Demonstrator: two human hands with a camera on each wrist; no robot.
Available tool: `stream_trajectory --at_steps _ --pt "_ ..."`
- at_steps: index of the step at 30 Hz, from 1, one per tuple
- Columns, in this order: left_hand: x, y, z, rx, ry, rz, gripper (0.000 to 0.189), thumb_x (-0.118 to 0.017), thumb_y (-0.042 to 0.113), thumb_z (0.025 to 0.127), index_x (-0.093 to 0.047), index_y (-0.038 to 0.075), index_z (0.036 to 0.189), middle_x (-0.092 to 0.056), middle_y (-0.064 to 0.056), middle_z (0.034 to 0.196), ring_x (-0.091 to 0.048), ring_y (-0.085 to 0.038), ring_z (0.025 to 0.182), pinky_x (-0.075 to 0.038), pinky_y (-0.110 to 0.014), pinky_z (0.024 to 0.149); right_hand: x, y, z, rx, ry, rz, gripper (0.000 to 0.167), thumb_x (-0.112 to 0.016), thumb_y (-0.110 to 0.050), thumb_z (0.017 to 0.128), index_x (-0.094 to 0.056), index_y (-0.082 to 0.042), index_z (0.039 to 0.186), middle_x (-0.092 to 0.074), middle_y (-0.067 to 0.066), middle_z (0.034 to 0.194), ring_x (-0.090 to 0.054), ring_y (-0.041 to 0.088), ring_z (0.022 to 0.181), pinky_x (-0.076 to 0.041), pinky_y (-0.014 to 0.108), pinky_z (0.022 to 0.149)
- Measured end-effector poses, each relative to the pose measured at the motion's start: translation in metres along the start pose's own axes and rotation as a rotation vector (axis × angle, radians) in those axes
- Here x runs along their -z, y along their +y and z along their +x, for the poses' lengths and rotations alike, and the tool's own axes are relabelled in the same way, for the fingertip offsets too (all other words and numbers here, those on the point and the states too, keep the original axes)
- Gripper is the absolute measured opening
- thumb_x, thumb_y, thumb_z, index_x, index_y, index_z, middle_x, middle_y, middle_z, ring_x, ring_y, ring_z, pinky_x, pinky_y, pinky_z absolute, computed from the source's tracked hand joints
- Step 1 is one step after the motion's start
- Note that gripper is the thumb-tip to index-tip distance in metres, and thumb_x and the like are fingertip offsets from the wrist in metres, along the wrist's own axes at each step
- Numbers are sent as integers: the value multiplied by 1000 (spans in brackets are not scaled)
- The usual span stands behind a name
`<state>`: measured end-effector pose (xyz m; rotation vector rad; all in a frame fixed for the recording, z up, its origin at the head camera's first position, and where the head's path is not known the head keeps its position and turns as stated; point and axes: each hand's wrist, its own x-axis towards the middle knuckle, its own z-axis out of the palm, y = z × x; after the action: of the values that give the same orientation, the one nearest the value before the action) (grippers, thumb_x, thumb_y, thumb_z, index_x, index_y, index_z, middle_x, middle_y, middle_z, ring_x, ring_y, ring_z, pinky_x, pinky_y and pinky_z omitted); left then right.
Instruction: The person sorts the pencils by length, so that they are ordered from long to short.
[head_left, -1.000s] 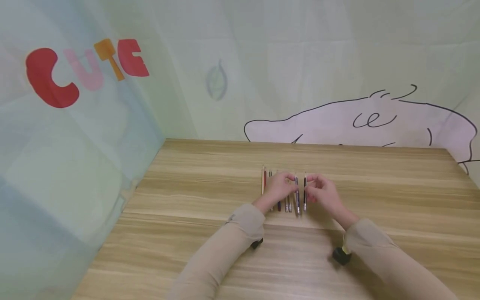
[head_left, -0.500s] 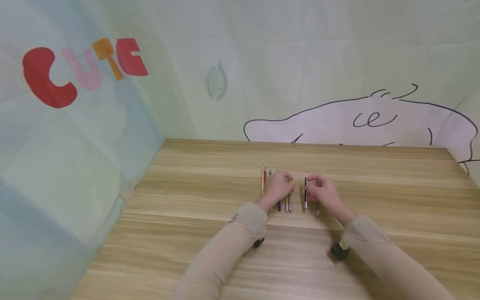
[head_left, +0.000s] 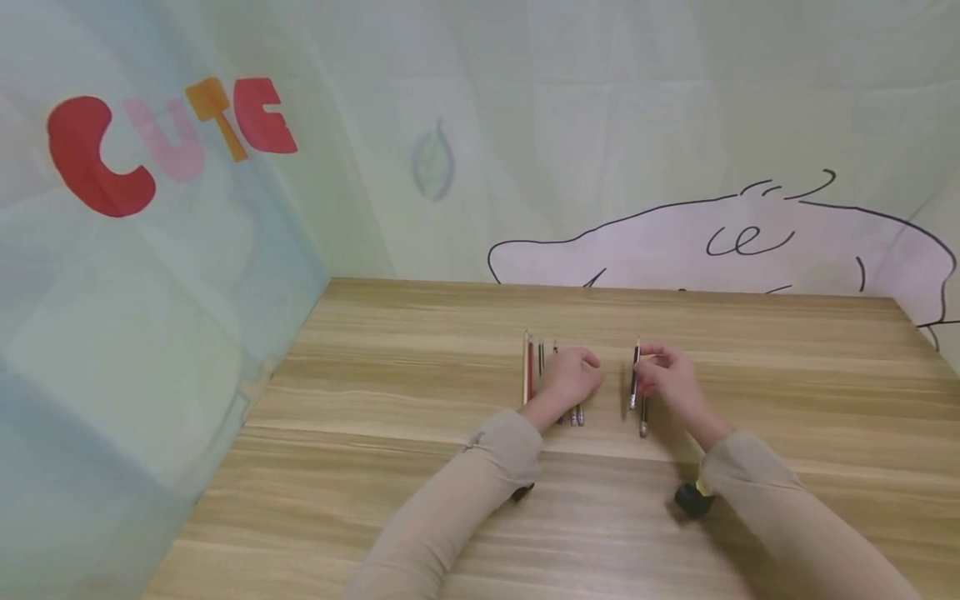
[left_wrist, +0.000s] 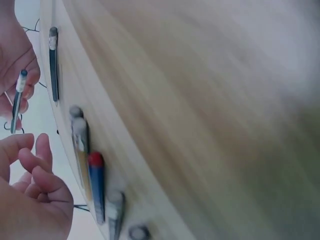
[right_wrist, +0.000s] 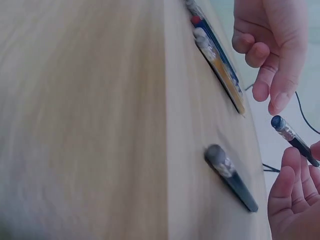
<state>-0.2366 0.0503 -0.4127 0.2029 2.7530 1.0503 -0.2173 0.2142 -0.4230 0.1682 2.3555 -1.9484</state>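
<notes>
My right hand pinches a dark pencil with a silvery band, held above the table and pointing away from me. Below that hand, a second dark pencil lies on the table, its eraser end towards me in the right wrist view. My left hand hovers over a row of pencils with loosely bent fingers and nothing in them. It partly covers the row, where a natural-wood pencil and a red pencil show at the left. In the left wrist view, a blue pencil with a red end lies beside yellowish ones.
The wood-grain table reaches back to a pale printed cloth. Coloured letters hang on the left side, and a cartoon outline is drawn at the back. Black wrist devices sit under the sleeves.
The purplish pencil at my left fingertips has gone from there, leaving that hand without one. My right hand has shifted right with its dark pencil, and another dark pencil now shows below it.
</notes>
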Motion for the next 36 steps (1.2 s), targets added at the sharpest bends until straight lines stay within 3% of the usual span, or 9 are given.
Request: stream_trajectory --at_steps 7,12,16,18,23,27,36 --pt "-19 9 -2 -67 -11 -55 17 -64 24 78 -64 15 92 -67 1 88 -59 -9 74 -44 -18 64 14 3 -1 25 33 -12 36 -48 -1 82 -39 11 115 -51 -14 63 -50 2 52 -45 18 51" --pt "-34 16 -5 -74 -38 -50 20 -65 29 77 -64 16 91 -67 4 87 -58 -7 74 -44 -18 64 22 7 -2 34 46 -16 34 -48 -1 82 -40 10 113 -51 -15 62 -51 2 53 -46 18 51" --pt "-43 22 -7 -85 -35 -14 21 -67 30 75 -65 15 89 -67 5 83 -55 -4 66 -43 -16 60 28 8 -4 29 59 -26 34 -48 -1 82 -39 11 113 -51 -15 62 -51 2 53 -46 18 51" --pt "-46 25 -7 -91 -28 5 19 -69 31 73 -65 15 83 -65 4 73 -51 -3 57 -41 -15 53 30 8 -6 25 64 -28 34 -48 -1 82 -39 11 113 -51 -15 62 -51 2 52 -46 18 51" --pt "-52 31 -10 -102 -13 83 25 -70 35 71 -55 16 65 -47 7 51 -37 -5 45 -33 -17 43 33 8 -7 17 75 -47 32 -49 -1 83 -40 10 111 -52 -15 62 -52 1 52 -46 18 51" --pt "-53 34 -12 -90 -21 146 31 -70 37 70 -49 17 60 -39 9 49 -34 -6 44 -30 -18 42 34 9 -7 11 84 -59 32 -49 -2 83 -41 10 112 -51 -15 62 -52 1 52 -47 18 51" --pt "-54 39 -16 -55 -52 237 27 -70 33 70 -49 20 63 -45 9 52 -40 -7 45 -33 -21 42 37 11 -8 15 90 -68 30 -48 -1 83 -41 9 110 -50 -15 62 -51 1 52 -46 18 50"
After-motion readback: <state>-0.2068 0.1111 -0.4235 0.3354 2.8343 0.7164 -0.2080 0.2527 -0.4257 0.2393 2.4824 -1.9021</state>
